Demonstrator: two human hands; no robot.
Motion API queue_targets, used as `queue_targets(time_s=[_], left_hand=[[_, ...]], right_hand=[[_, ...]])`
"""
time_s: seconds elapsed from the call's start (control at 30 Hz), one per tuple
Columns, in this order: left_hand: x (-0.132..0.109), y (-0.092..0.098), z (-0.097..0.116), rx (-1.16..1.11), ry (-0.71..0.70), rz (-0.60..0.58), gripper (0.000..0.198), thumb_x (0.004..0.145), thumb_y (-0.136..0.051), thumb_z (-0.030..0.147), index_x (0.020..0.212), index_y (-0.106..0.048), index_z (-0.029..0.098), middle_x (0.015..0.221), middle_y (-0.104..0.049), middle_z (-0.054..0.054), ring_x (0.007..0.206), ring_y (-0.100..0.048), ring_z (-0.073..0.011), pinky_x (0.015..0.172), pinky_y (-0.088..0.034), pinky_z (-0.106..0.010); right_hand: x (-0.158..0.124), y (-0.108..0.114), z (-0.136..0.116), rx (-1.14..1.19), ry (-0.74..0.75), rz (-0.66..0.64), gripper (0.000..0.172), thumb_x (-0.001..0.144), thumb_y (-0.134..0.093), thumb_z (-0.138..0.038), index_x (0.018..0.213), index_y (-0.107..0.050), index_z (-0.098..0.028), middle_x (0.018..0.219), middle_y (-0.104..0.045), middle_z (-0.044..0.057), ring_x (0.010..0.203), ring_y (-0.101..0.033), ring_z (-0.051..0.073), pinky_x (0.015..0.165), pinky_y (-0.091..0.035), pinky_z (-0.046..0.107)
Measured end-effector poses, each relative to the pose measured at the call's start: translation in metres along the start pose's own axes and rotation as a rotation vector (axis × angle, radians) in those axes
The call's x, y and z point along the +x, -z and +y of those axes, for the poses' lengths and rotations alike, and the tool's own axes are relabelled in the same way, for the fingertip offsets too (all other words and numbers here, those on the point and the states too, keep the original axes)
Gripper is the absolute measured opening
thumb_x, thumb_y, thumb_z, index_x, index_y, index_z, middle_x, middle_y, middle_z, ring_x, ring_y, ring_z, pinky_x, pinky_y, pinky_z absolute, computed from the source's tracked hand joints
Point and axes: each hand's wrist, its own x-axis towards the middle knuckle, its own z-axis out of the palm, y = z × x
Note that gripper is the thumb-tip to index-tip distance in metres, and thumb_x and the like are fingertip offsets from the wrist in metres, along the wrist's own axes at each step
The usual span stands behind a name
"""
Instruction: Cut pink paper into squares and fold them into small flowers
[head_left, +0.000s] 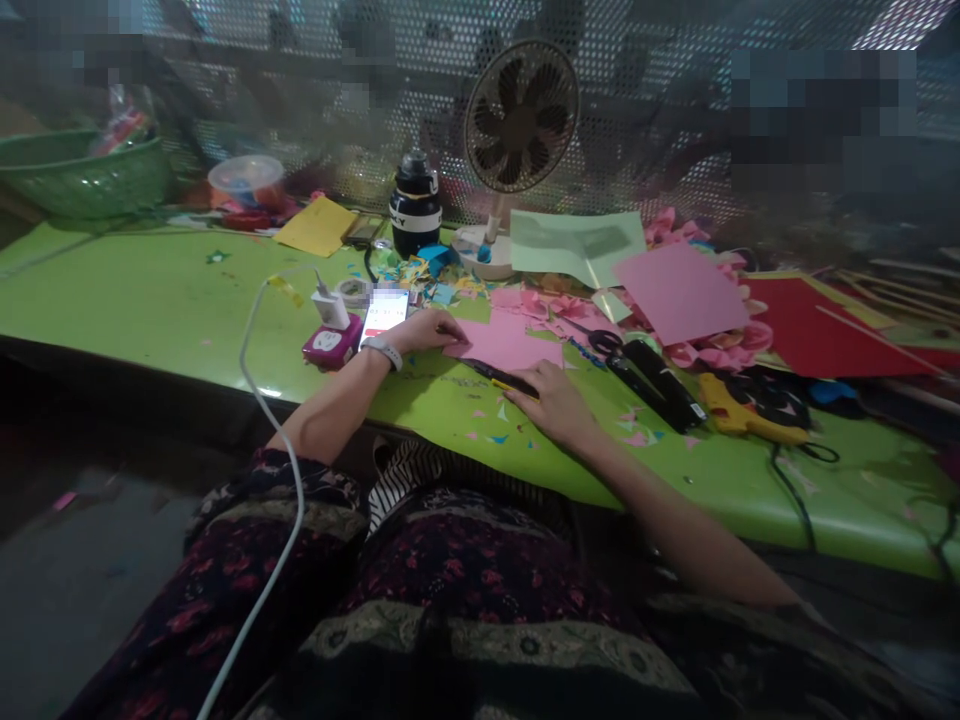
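Observation:
A pink paper sheet (517, 348) lies flat on the green table in front of me. My left hand (429, 329) is at its left end, fingers bent and pinching the edge. Along the paper's near edge is a slim black-and-yellow tool (501, 378) that looks like a utility knife; its tip is too blurred to make out. My right hand (559, 408) grips its right end between thumb and fingers. Beside my left wrist lies a lit phone (386, 312). Black-handled scissors (604, 343) rest to the right of the pink paper.
A purple power socket (330, 345) with a white charger (330, 308) stands left. Behind are a black bottle (416, 215), a fan (523, 118) and a green sheet (577, 245). A yellow glue gun (750, 410) lies right. Paper scraps litter the table; a white cable crosses my lap.

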Motion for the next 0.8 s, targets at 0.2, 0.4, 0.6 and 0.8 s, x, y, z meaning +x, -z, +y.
queue_targets(time_s=[0.2,0.4,0.6,0.8], left_hand=[[0.001,-0.002,0.001,0.012,0.026,-0.008,0.026,0.086,-0.066,0.02,0.105,-0.084,0.019,0.104,-0.082,-0.008,0.093,-0.073,-0.0193,0.087,-0.055,-0.029],[0.002,-0.002,0.001,0.006,0.012,0.0,0.026,0.086,-0.066,0.023,0.104,-0.084,0.019,0.103,-0.082,-0.008,0.093,-0.073,-0.0195,0.086,-0.055,-0.029],[-0.001,-0.005,0.003,0.047,0.007,0.022,0.024,0.087,-0.064,0.023,0.102,-0.083,0.02,0.101,-0.081,-0.008,0.092,-0.072,-0.0204,0.086,-0.054,-0.032],[-0.006,-0.011,0.007,0.145,-0.062,0.151,0.036,0.088,-0.073,0.041,0.115,-0.079,0.018,0.108,-0.077,-0.012,0.098,-0.068,-0.0226,0.087,-0.052,-0.033]], right_hand=[[0.012,-0.004,-0.007,0.002,0.01,-0.032,0.037,0.1,-0.059,-0.038,0.131,-0.074,-0.023,0.101,-0.064,0.012,0.1,-0.059,0.03,0.09,-0.051,0.045],[0.014,-0.005,-0.013,0.023,-0.001,-0.024,0.037,0.1,-0.06,-0.038,0.133,-0.073,-0.026,0.101,-0.062,0.012,0.099,-0.059,0.03,0.09,-0.051,0.044],[0.003,-0.001,-0.029,0.12,0.117,-0.084,0.033,0.1,-0.063,-0.039,0.127,-0.076,-0.026,0.104,-0.065,0.011,0.1,-0.061,0.027,0.088,-0.052,0.042],[0.006,0.035,0.021,0.09,-0.13,0.159,0.038,0.099,-0.061,-0.05,0.123,-0.076,-0.025,0.108,-0.072,0.012,0.099,-0.064,0.029,0.085,-0.054,0.046]])
